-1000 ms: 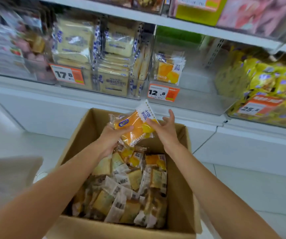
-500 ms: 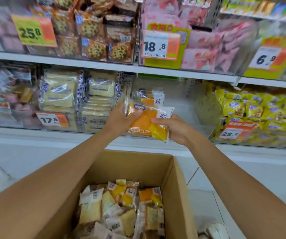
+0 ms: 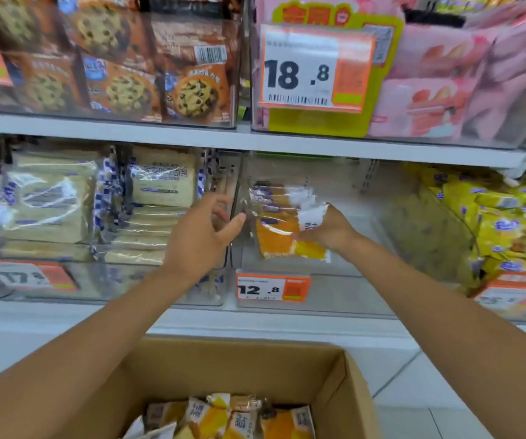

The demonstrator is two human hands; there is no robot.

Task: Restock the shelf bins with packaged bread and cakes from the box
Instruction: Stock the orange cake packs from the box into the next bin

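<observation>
My left hand (image 3: 204,239) hangs loose and empty, just left of the grip. My right hand (image 3: 330,231) pinches the orange cake packet (image 3: 282,239) by its right edge, inside the sparsely filled clear bin (image 3: 337,293). Below the grip, the box (image 3: 287,369) holds many packets (image 3: 239,419), so I judge that most restocking remains.

Glossy clear plastic wrapper on the orange cake packet (image 3: 287,229), transparent smooth plastic shelf bin (image 3: 334,289), matt brown cardboard box (image 3: 239,365), paper price tag (image 3: 272,288), smooth white shelf (image 3: 287,142)
</observation>
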